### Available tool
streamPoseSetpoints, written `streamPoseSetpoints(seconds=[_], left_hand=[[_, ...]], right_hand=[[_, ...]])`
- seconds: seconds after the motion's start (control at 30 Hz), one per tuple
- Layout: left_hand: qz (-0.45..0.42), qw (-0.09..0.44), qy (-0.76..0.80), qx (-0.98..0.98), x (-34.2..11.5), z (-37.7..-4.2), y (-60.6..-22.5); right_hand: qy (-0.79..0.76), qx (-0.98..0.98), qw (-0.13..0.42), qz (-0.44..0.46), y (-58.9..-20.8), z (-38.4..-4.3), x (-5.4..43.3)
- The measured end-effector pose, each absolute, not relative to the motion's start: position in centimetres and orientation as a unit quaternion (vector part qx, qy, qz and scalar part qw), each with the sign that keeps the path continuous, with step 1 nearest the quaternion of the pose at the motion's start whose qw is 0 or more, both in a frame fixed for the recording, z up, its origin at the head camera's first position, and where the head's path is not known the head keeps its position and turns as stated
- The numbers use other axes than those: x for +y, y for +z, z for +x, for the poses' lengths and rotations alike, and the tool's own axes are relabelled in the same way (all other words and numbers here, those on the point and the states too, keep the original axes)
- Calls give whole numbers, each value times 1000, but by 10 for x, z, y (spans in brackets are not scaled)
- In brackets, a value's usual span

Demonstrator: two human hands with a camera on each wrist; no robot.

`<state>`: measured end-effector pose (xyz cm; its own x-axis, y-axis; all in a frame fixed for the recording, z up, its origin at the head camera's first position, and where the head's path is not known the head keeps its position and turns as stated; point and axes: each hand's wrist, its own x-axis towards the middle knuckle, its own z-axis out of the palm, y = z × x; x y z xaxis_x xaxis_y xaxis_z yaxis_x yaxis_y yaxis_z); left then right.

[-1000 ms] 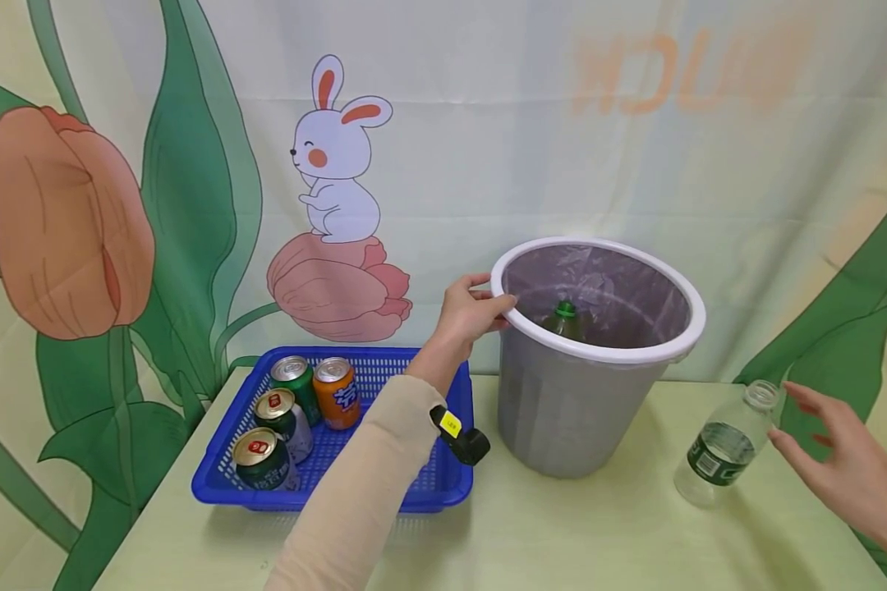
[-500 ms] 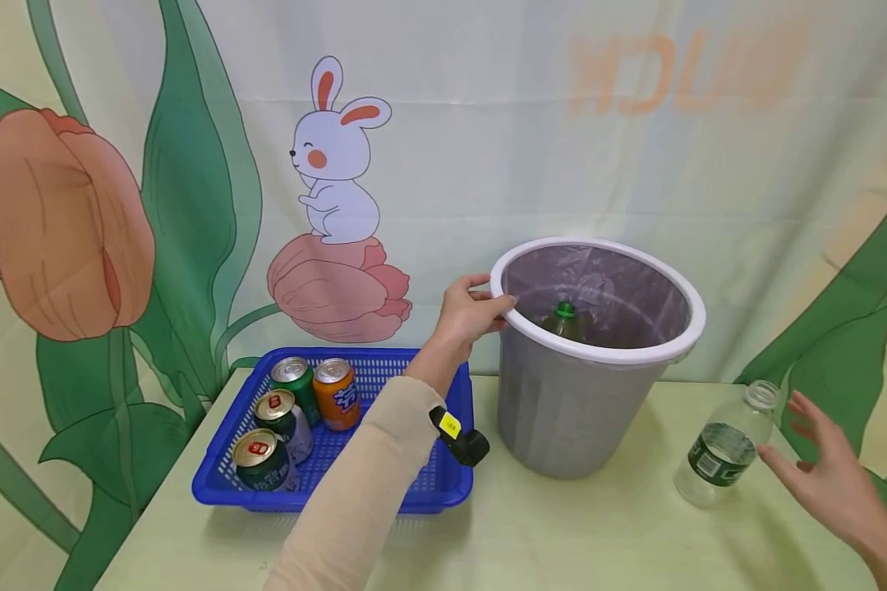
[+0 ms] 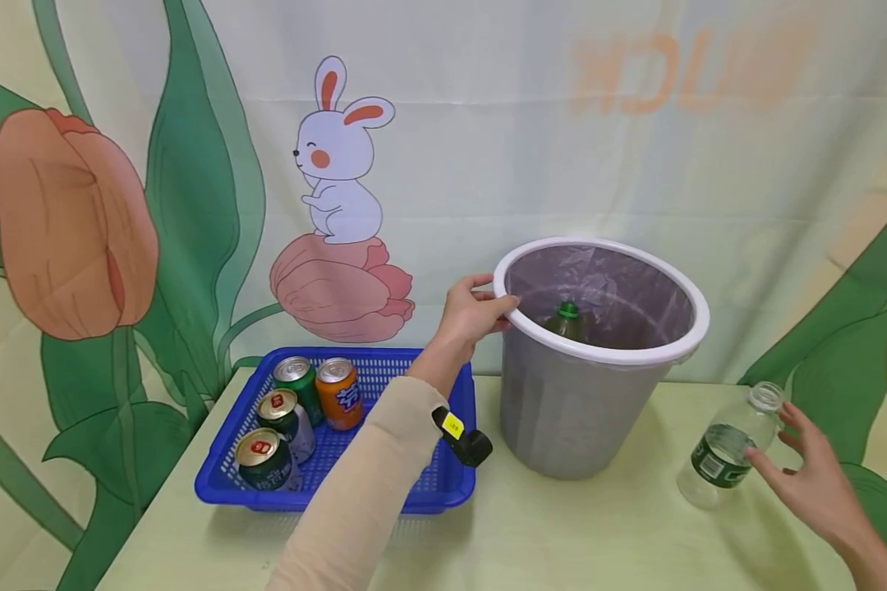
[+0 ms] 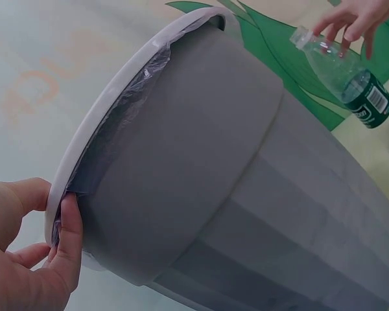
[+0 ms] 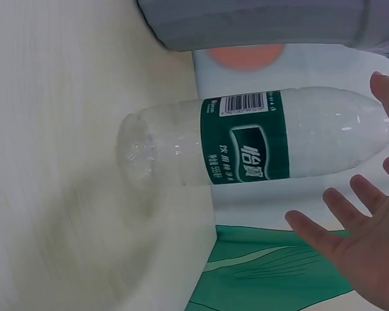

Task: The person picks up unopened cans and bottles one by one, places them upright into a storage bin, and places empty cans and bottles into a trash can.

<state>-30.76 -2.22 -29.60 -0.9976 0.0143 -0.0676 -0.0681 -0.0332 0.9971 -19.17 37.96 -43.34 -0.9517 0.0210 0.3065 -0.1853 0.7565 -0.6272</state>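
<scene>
With thumb and fingers, my left hand (image 3: 475, 313) grips the white rim of a grey trash bin (image 3: 572, 410); the left wrist view has the thumb and fingertips around that rim. A green-capped bottle (image 3: 567, 322) shows inside the bin, its lower part hidden. To the bin's right stands a clear, uncapped plastic water bottle (image 3: 723, 455) with a dark green label. My right hand (image 3: 813, 480) is beside its neck and shoulder, fingers spread. In the right wrist view the thumb overlaps the bottle's shoulder; whether it touches, I cannot tell.
A blue plastic basket (image 3: 454, 484) sits left of the bin, partly behind my left forearm. It holds several drink cans, among them an orange can (image 3: 339, 398) and a green can (image 3: 296, 382). A printed curtain (image 3: 451, 164) hangs behind the pale table (image 3: 532, 533).
My right hand has moved left, closer to the clear water bottle, its fingers still spread. The left hand keeps its hold on the bin's rim.
</scene>
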Motion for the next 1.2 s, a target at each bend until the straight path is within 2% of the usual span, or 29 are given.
streamPoseSetpoints(seconds=[0.4, 0.97, 1.2], left_hand=[[-25, 25, 721, 692, -21, -307, -296], [-24, 23, 721, 692, -22, -309, -297], [-26, 23, 718, 695, -22, -308, -297]], right_hand=[[402, -902, 151, 48, -448, -203, 382], [427, -900, 83, 8, -466, -209, 377], [451, -888, 84, 11, -474, -214, 376]])
